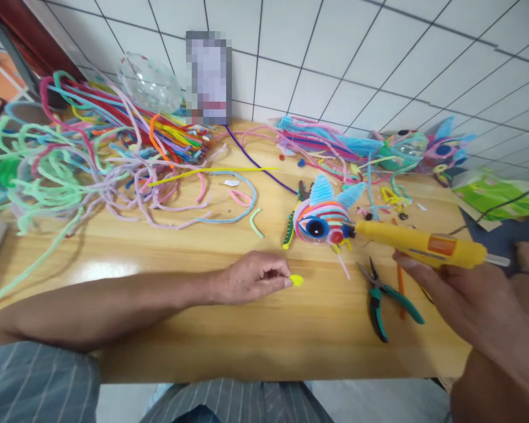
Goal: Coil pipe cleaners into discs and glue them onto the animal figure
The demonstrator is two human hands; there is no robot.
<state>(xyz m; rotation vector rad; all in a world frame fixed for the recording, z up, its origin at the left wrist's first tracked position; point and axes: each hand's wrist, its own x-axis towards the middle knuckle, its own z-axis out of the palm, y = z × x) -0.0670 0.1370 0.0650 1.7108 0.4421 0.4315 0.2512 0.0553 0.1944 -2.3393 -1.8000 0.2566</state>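
Note:
My left hand point(258, 277) pinches a small yellow piece point(296, 280) between thumb and fingertips, low over the wooden table. In my right hand point(454, 294) is a yellow hot glue gun point(423, 242), its nozzle pointing left. The nozzle tip appears close to a fish-like figure point(317, 217) with striped pipe cleaners, a big blue-rimmed eye and light blue fins; whether they touch, I cannot tell. Below the glue gun lie pliers point(381, 294) with green and black handles, jaws apart. A green-and-yellow handled tool point(290, 226) is partly hidden behind the figure.
Tangled pipe cleaners point(110, 164) cover the table's left and back. A clear ball point(150, 82) and a phone-like screen point(210, 79), blurred out, stand by the tiled wall. More decorated figures point(403, 150) sit at back right, near a green package point(494, 197). The table's front edge point(264, 379) is near my lap.

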